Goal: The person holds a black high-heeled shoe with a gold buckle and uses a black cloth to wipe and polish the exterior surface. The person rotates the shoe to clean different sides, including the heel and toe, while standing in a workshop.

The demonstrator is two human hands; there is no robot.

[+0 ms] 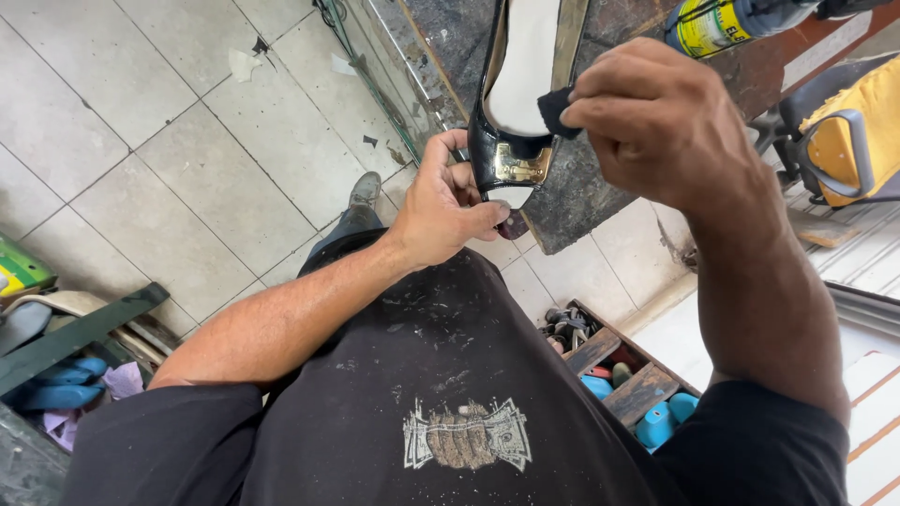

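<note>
A glossy black shoe (pixel 494 141) with a pale insole and a gold plate at its toe lies on a dark stone worktop (pixel 581 197), toe toward me. My left hand (pixel 448 201) grips the toe end, thumb under the tip. My right hand (pixel 656 117) hovers just right of the shoe and pinches a small black pad (pixel 556 110) against the shoe's inner edge.
A blue and yellow can (pixel 727 21) lies at the worktop's far edge. A yellow bag (pixel 858 122) sits to the right. A wooden crate (pixel 623 375) with blue pieces rests on the tiled floor below. Blue items and scraps pile at the lower left (pixel 56 384).
</note>
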